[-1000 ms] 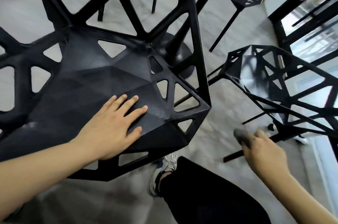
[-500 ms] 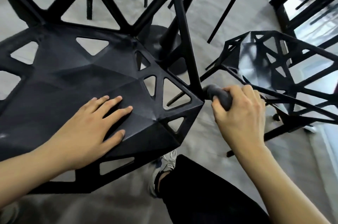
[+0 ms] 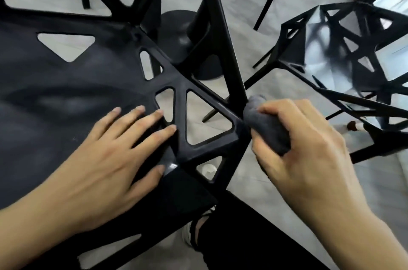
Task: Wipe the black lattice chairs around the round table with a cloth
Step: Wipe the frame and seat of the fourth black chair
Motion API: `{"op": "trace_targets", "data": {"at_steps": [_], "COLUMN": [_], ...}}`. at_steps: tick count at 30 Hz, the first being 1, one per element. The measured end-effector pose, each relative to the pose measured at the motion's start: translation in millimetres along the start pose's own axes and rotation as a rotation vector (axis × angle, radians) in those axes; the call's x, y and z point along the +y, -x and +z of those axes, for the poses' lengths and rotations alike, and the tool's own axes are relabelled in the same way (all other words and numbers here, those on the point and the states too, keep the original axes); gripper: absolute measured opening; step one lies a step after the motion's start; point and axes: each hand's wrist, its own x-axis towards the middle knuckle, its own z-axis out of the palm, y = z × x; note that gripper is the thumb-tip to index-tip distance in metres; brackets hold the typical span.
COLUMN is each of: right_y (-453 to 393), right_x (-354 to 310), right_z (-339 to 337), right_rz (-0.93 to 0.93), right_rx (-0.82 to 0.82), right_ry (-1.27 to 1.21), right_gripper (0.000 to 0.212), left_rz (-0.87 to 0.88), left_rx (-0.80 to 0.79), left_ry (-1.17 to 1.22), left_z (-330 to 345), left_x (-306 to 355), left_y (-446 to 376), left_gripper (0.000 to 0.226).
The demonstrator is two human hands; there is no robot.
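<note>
Left hand lies flat, fingers spread, on the black lattice chair seat; right hand grips a balled grey cloth (pressed against the seat's corner strut).

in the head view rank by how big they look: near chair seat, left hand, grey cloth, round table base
1. near chair seat
2. left hand
3. round table base, partly hidden and farther away, so unsure
4. grey cloth, mostly inside the right hand

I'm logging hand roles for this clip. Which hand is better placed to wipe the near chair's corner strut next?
Right. The right hand already grips the cloth against that corner, while the left hand lies flat on the chair seat, likely steadying it.
</note>
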Motion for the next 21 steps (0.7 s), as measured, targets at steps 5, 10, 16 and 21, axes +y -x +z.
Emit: {"op": "trace_targets", "data": {"at_steps": [5,10,16,21], "right_y": [2,-32,-36,-13], "right_x": [-9,-50,-69,-49], "right_z": [16,47,54,35], "right_rz": [-0.208,-0.308,-0.275,-0.186], "right_rx": [-0.107,-0.247,-0.265,-0.166], "right_ry": [0.321,0.511,0.601,0.569], "right_gripper": [0.018,0.033,0.064,0.032], "left_rz": [-0.032,-0.011,-0.019,-0.027], "left_rx": [-0.021,-0.017,-0.019,0.001], "left_ry": [0.092,0.106,0.091,0.11], "left_z": [10,12,12,12], "left_x": [0,-1,-4,-4], "left_y": [-20,-17,-17,-17], "left_gripper": [0.071,0.073,0.073,0.074]}}
